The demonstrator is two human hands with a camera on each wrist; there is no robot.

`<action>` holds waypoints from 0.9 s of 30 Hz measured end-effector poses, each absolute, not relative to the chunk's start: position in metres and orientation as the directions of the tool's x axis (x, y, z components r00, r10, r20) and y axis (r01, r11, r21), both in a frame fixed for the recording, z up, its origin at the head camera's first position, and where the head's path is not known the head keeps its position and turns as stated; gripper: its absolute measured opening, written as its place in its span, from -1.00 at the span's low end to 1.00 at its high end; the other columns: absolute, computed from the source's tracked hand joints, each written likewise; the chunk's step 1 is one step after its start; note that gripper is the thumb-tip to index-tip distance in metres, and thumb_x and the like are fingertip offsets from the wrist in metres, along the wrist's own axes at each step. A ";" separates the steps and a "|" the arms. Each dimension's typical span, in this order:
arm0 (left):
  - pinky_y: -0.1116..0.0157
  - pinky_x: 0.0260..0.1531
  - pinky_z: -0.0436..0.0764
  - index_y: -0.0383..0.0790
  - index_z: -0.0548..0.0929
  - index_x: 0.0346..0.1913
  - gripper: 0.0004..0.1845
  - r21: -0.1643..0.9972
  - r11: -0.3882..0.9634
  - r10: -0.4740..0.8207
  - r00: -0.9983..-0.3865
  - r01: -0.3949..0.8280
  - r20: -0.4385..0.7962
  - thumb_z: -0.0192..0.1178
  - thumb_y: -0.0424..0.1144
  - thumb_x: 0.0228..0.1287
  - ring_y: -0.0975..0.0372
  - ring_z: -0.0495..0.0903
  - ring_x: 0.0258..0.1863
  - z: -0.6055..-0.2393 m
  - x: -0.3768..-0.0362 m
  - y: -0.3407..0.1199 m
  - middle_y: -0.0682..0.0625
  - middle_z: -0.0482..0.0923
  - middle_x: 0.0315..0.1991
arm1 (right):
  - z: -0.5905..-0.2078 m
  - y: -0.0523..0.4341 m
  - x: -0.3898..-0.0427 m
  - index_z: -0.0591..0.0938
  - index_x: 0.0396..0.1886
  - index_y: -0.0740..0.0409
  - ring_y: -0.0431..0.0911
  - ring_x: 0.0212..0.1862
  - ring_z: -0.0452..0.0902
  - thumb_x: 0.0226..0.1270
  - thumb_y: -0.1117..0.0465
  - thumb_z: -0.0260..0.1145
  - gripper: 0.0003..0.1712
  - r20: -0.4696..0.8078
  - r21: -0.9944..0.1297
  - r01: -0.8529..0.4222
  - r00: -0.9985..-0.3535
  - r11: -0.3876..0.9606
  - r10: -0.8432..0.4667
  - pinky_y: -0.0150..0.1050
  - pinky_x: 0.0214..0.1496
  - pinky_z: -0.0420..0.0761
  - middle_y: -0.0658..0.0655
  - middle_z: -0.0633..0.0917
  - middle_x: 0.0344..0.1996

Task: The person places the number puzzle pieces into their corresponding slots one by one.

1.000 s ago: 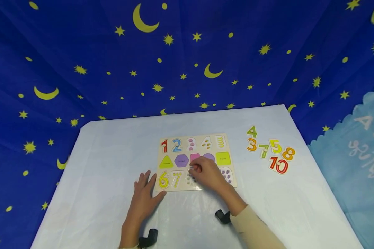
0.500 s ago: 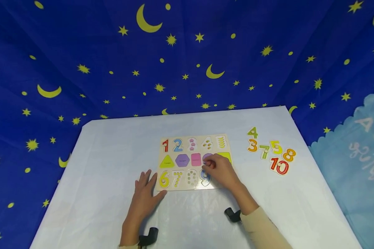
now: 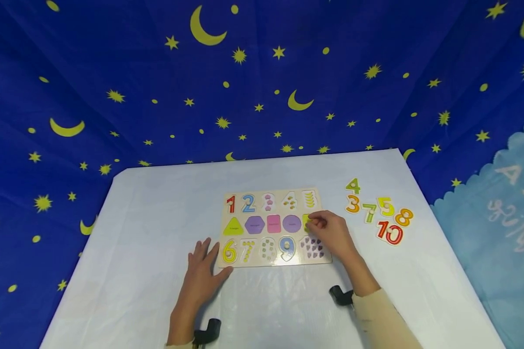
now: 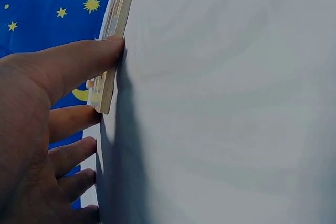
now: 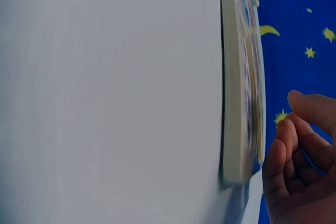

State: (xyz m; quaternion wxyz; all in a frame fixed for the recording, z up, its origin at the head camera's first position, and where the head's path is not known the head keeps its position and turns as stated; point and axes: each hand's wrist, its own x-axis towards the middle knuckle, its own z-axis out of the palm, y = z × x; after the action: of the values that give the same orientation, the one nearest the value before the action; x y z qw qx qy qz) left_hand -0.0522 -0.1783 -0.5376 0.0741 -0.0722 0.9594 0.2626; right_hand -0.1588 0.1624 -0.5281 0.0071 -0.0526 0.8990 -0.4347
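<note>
The board [image 3: 278, 203] lay flat on the white table [image 3: 262, 300]. The left hand [image 3: 202, 278] rested at its near left corner with fingers spread wide, the thumb against the near edge and the forefinger by the left edge. The right hand [image 3: 333, 234] was at the board's right end, hiding part of the green square [image 3: 306, 220]; its fingers were loosely curled, with a narrow gap to the thumb, and held nothing in the right wrist view. At the left of the far row sat the red 1 [image 3: 230, 204] and blue 2 [image 3: 248, 204]. In the near row, the yellow 6 [image 3: 229, 253] sat at the left end and the blue 9 [image 3: 286, 245] farther right. Loose on the table, right of the board, lay the 4 [image 3: 353, 186], the 3 [image 3: 352, 203] just nearer, then the 7 [image 3: 368, 212], 5 [image 3: 386, 206] and 8 [image 3: 403, 217] farther right, and the red 10 [image 3: 390, 233] nearest. A blue cloth [image 3: 253, 72] with yellow moons and stars hung beyond the table.
</note>
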 end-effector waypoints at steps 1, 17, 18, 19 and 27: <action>-0.06 0.41 -0.25 -0.19 0.31 0.42 -0.12 0.492 0.853 -0.100 -0.979 -0.177 -0.179 0.37 0.10 0.08 0.00 -0.26 0.49 -0.537 -0.052 -0.178 -0.14 0.01 0.49 | -0.529 0.165 -0.160 0.68 -0.11 0.15 -0.13 -0.36 0.50 0.20 0.14 0.42 -0.71 0.027 -0.783 -0.080 -0.995 0.617 -0.095 -0.24 -0.31 0.56 0.00 0.62 -0.40; -0.06 0.41 -0.25 -0.22 0.33 0.40 -0.12 0.490 0.854 -0.102 -0.980 -0.175 -0.172 0.40 0.08 0.05 -0.03 -0.24 0.49 -0.537 -0.049 -0.180 -0.17 0.04 0.48 | -0.534 0.203 -0.168 0.68 -0.10 0.18 -0.12 -0.35 0.53 0.18 0.16 0.43 -0.69 0.034 -0.785 -0.036 -0.999 0.618 -0.015 -0.33 -0.36 0.57 0.04 0.65 -0.38; -0.07 0.41 -0.24 -0.22 0.33 0.40 -0.12 0.490 0.854 -0.101 -0.980 -0.173 -0.170 0.40 0.08 0.05 -0.03 -0.23 0.49 -0.537 -0.049 -0.180 -0.17 0.04 0.48 | -0.535 0.205 -0.168 0.68 -0.10 0.18 -0.12 -0.35 0.54 0.18 0.16 0.44 -0.69 0.039 -0.787 -0.032 -0.999 0.616 -0.003 -0.34 -0.37 0.57 0.04 0.65 -0.39; -0.07 0.41 -0.24 -0.22 0.33 0.40 -0.12 0.491 0.854 -0.099 -0.981 -0.170 -0.167 0.40 0.08 0.05 -0.03 -0.23 0.49 -0.537 -0.049 -0.181 -0.16 0.04 0.48 | -0.534 0.207 -0.169 0.68 -0.10 0.18 -0.12 -0.35 0.54 0.17 0.16 0.44 -0.68 0.044 -0.789 -0.030 -0.999 0.613 0.008 -0.35 -0.38 0.57 0.04 0.66 -0.38; -0.08 0.40 -0.23 -0.22 0.34 0.40 -0.13 0.493 0.858 -0.084 -0.986 -0.145 -0.145 0.38 0.09 0.07 -0.03 -0.22 0.49 -0.537 -0.051 -0.181 -0.17 0.06 0.48 | -0.530 0.226 -0.178 0.68 -0.07 0.21 -0.10 -0.34 0.54 0.20 0.11 0.42 -0.64 0.051 -0.800 0.027 -0.992 0.599 0.112 -0.45 -0.45 0.52 0.08 0.67 -0.36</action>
State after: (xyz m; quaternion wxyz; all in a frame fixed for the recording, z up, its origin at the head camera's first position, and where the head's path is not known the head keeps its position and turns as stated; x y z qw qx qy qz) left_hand -0.0508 -0.1805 -0.5370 0.0591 -0.0597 0.9620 0.2599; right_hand -0.1784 0.2263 -0.5295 -0.0476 0.0387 0.8930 -0.4459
